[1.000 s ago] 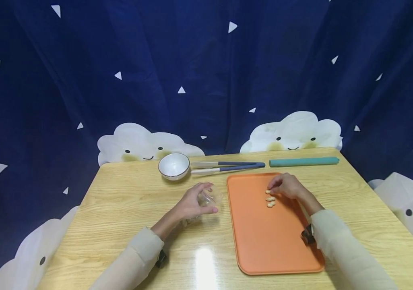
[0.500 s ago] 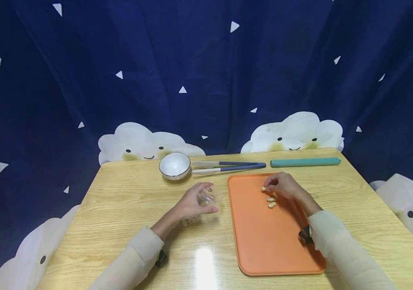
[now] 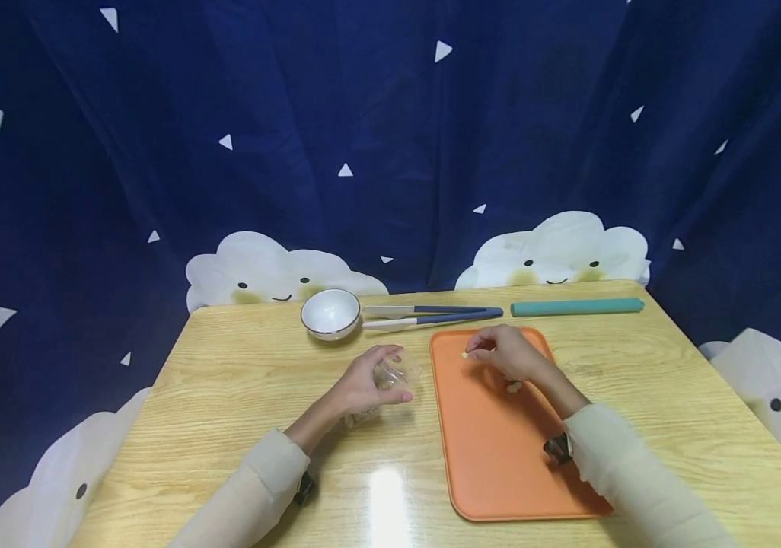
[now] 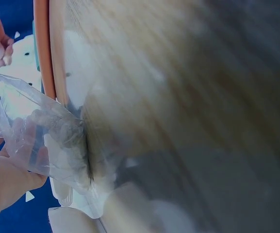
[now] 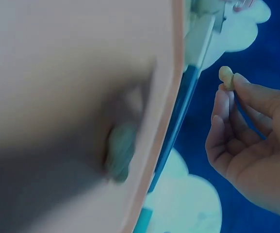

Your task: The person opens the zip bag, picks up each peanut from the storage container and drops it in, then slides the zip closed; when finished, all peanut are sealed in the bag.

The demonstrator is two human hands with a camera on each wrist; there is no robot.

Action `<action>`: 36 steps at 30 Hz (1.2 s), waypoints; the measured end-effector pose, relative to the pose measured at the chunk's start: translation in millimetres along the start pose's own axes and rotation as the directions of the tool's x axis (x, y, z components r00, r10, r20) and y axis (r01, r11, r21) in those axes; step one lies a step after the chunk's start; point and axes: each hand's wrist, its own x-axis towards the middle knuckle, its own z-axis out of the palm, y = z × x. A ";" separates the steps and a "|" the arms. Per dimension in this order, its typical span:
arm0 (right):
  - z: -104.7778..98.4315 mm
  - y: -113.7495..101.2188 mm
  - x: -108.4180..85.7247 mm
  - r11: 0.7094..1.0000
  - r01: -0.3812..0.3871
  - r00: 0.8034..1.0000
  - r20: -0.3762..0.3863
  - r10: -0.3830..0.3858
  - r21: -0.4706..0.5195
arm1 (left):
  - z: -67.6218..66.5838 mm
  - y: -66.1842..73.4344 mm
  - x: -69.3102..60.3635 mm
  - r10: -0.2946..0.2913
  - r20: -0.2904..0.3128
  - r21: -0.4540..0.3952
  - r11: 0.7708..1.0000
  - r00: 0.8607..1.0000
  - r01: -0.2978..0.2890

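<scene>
My left hand (image 3: pixel 361 382) holds a clear plastic bag (image 4: pixel 64 138), with fingers and thumb spread round its mouth. Peanuts appear dimly through the lower part of the bag, which stands on the table left of the orange tray (image 3: pixel 500 464). Over the tray's far left part, my right hand (image 3: pixel 508 353) pinches a single peanut (image 5: pixel 226 78) between thumb and fingertips. Below that hand, other peanuts (image 3: pixel 514 387) lie on the tray, partly hidden by the wrist in the head view.
A white bowl (image 3: pixel 330 313) stands at the back of the wooden table (image 3: pixel 226 380). Beside it lie blue-and-white tongs (image 3: pixel 455 314), and farther right a teal roll (image 3: pixel 575 306). A dark blue curtain (image 3: pixel 390 114) hangs behind the table.
My right hand has lifted a peanut from the row on the tray and moved left with it toward the bag. The left hand and the bag have stayed put.
</scene>
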 end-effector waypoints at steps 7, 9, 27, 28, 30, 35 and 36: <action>16.8 -25.5 6.0 0.994 0.064 0.998 -0.002 -0.064 0.089 | 0.3 0.3 -0.2 -0.002 -0.006 -0.001 1.000 1.000 0.002; 21.7 -32.6 8.4 0.991 0.075 0.997 -0.013 -0.074 0.115 | 0.6 0.6 -0.1 0.000 -0.006 -0.004 1.000 1.000 0.000; 52.3 -73.6 24.8 0.969 0.207 0.977 0.019 -0.212 0.131 | 2.0 -1.2 2.1 0.024 -0.028 -0.003 1.000 0.999 -0.024; 52.7 -73.5 24.7 0.968 0.208 0.976 0.028 -0.214 0.140 | 1.9 -1.2 2.0 0.023 -0.028 -0.005 1.000 0.999 -0.024; 52.3 -71.6 23.4 0.966 0.215 0.974 0.040 -0.222 0.145 | 1.8 -1.0 1.7 0.025 -0.024 -0.011 1.000 0.999 -0.025; 43.6 -58.4 17.6 0.970 0.211 0.977 0.014 -0.214 0.124 | 1.4 -0.2 1.5 0.014 -0.014 -0.021 1.000 1.000 -0.015; 40.9 -54.8 16.1 0.972 0.202 0.979 0.007 -0.204 0.123 | 1.3 0.0 1.4 0.013 -0.014 -0.021 1.000 1.000 -0.013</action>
